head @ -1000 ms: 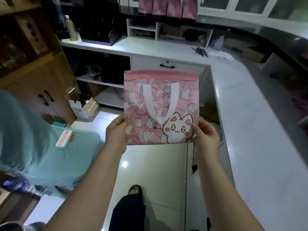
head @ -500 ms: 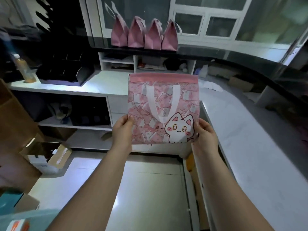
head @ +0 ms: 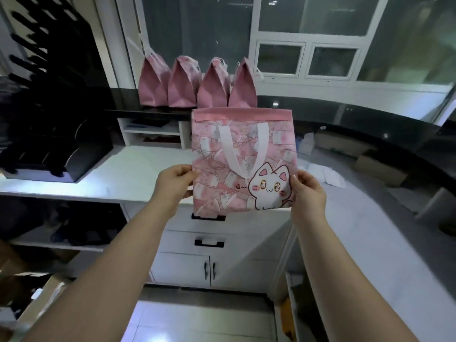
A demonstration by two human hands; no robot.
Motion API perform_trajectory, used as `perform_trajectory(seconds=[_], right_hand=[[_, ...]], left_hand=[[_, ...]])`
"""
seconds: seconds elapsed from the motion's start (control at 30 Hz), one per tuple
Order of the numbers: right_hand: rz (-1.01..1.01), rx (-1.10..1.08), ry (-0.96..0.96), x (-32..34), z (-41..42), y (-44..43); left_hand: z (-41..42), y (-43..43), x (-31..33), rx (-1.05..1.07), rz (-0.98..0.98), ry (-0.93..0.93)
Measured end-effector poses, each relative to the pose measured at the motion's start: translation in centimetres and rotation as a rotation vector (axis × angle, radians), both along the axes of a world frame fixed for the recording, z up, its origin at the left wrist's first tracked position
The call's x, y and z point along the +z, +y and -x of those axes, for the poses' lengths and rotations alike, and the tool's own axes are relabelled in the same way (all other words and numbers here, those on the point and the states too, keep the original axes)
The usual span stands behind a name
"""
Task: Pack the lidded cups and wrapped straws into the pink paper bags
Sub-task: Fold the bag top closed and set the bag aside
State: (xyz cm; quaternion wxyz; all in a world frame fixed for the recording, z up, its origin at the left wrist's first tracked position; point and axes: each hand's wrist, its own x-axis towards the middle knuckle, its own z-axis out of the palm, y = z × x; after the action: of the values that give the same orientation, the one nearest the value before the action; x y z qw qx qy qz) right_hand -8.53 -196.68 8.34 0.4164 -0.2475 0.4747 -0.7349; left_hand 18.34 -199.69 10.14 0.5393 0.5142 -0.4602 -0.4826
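Flat pink bag [head: 243,161] held up between my two hands, in the air in front of the white counter [head: 118,176].

I see my left hand [head: 172,183] pinching the bag's left edge and my right hand [head: 308,193] pinching its right edge, both with fingers curled onto the paper and both on the lower half, so most of the bag stands upright above the grips and only a short strip hangs below. The bag faces me unopened, its white handle [head: 243,149] lying flat against the front and a cat print [head: 270,188] just beside my right thumb. Behind its top edge, four pink bags [head: 197,85] stand in a row on the black ledge [head: 138,112].
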Motion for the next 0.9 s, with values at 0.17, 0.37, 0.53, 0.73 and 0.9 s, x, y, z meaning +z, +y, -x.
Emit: perform_trajectory(seconds=[0.17,0.37,0.53,0.73,0.9], right_hand=[[0.051,-0.091,0.172,2.4,4.0,-10.5],[-0.129,-0.169,0.889,3.5,5.1,-20.4],[0.03,0.172,0.718,4.1,4.5,-26.4],[0.049,0.245,0.665,5.1,4.5,-34.3],[0.012,-0.025,0.811,5.6,8.5,-41.5]], left_hand=[[4.6,-9.8,1.8,-0.047,-0.014,0.044],[10.9,-20.5,1.9,-0.005,-0.011,0.213],[16.7,-29.1,2.4,-0.059,0.012,0.281],[22.9,-38.3,3.4,-0.123,0.081,0.179],[27.9,-45.1,4.8,-0.238,0.224,0.08]])
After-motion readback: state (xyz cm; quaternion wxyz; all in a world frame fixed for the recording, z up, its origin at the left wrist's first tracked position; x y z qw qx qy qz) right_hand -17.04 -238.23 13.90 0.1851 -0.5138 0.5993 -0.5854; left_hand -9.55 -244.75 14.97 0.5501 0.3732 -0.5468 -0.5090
